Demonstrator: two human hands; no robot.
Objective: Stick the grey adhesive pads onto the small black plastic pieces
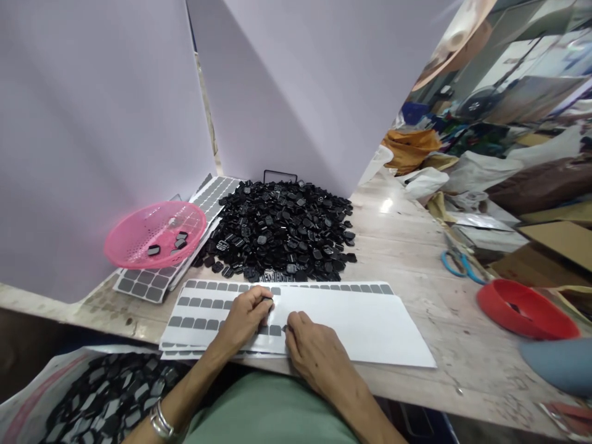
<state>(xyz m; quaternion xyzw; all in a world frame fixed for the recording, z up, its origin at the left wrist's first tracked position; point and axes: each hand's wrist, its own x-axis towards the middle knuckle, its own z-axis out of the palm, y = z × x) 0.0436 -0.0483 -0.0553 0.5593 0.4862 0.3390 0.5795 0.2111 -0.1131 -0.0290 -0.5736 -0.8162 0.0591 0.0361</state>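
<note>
A white sheet (370, 320) with rows of grey rounded stickers (200, 322) on its left part lies at the table's front, over other such sheets. Above its middle my left hand (245, 317) is closed on a small black plastic piece (267, 299). My right hand (317, 345) rests on the sheet just right of the last grey sticker in the lower row, its thumb and fingers pinched together at a small dark bit whose kind is hidden. Behind the sheet rises a big heap of black plastic pieces (287, 228).
At left a pink basket (134, 237) with several pieces sits on more sticker sheets (143, 283). An open sack (55, 370) of pieces with grey faces stands below the edge. Blue scissors (456, 264) and a red bowl (527, 311) lie right. Pale panels (287, 86) stand behind.
</note>
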